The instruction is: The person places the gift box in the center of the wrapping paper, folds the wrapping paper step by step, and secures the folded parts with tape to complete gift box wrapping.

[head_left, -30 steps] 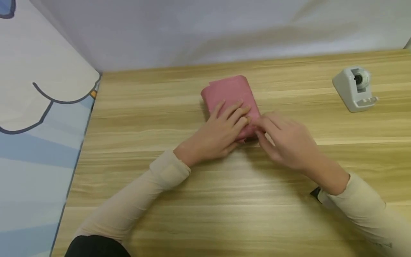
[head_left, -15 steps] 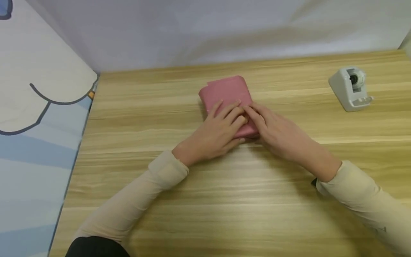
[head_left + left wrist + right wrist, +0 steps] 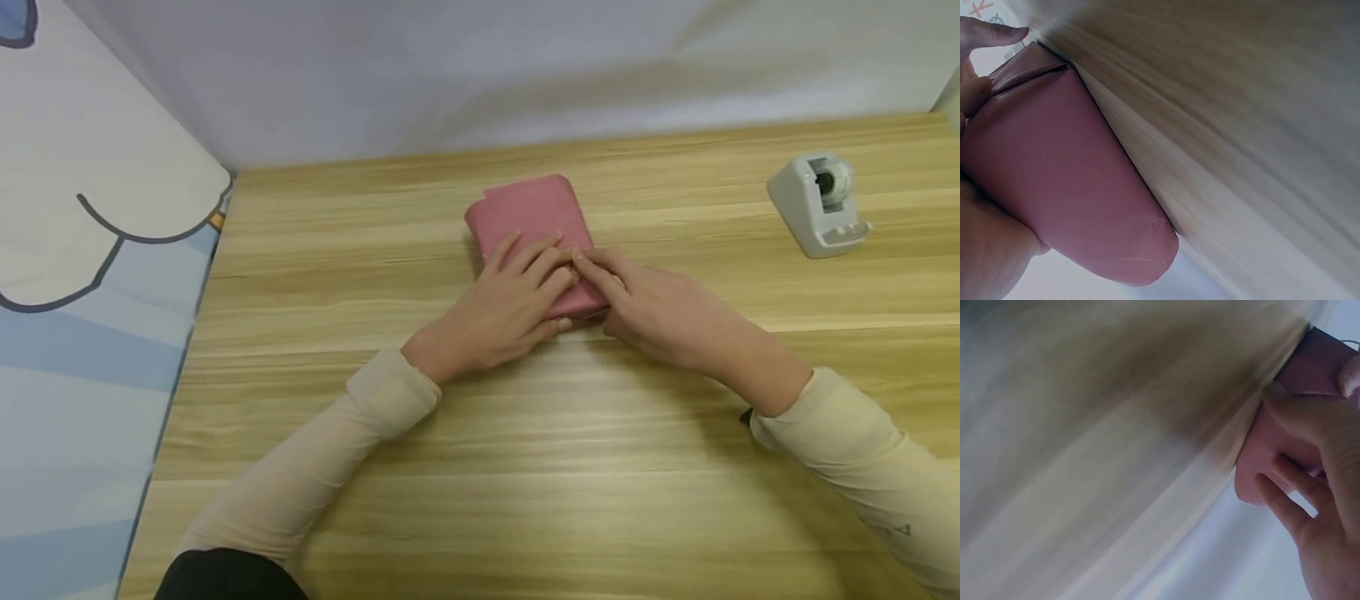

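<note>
A parcel in pink wrapping paper [image 3: 532, 208] lies on the wooden table. My left hand [image 3: 491, 317] rests on its top with fingers spread, the thumb along the near end. At the right near corner, my right hand [image 3: 667, 312] presses with mostly straight fingers, the fingertips meeting those of the left hand on top. In the left wrist view, the parcel [image 3: 1066, 175] shows a smooth rounded side and a folded flap at one end. The right wrist view has the right thumb against the parcel's folded end [image 3: 1316, 362] and straight fingers along another side.
A grey-white tape dispenser [image 3: 821, 208] with a roll of clear tape stands at the back right of the table [image 3: 337, 275]. A pale wall sheet [image 3: 450, 75] rises behind the table. A cartoon-printed panel [image 3: 90, 333] borders the left edge.
My right hand has moved from pinching at the parcel's right near corner up onto its top, fingers straightening, and now stays there. The left hand has kept its place.
</note>
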Demonstrator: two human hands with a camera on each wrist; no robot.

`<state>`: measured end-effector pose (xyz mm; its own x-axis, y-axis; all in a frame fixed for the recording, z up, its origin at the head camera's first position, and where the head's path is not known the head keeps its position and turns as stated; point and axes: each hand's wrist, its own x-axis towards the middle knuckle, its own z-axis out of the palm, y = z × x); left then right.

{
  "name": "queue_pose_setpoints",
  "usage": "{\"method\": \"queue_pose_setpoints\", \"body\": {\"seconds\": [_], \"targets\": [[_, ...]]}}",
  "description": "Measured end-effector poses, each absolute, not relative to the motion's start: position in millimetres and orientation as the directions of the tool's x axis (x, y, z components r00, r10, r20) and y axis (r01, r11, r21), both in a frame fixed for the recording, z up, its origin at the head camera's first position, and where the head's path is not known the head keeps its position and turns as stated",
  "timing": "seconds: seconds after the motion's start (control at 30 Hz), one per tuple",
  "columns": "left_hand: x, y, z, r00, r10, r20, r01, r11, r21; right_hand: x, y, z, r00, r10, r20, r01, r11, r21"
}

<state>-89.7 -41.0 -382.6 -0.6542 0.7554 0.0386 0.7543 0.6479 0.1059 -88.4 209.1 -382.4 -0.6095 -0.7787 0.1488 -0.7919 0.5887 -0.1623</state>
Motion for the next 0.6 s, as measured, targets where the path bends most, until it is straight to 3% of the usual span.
{"method": "queue_pose_setpoints", "body": {"seconds": [0.17,0.4,0.6], "targets": [[-91,-40,-383,-0.647,0.761,0.045,0.759,0.638,0.131,-91,212,-387,-0.59,-0.787,0.178,-0.807,0.572,-0.145],[-93,-42,-382,-0.649,0.759,0.048,0.755,0.636,0.163,-89,207,-388,-0.609,-0.769,0.195,-0.793,0.585,-0.171],[-97,-45,-384,-0.681,0.722,0.12,0.706,0.603,0.371,-84,191,-386,-0.666,-0.72,0.196,-0.746,0.648,-0.156]]}}
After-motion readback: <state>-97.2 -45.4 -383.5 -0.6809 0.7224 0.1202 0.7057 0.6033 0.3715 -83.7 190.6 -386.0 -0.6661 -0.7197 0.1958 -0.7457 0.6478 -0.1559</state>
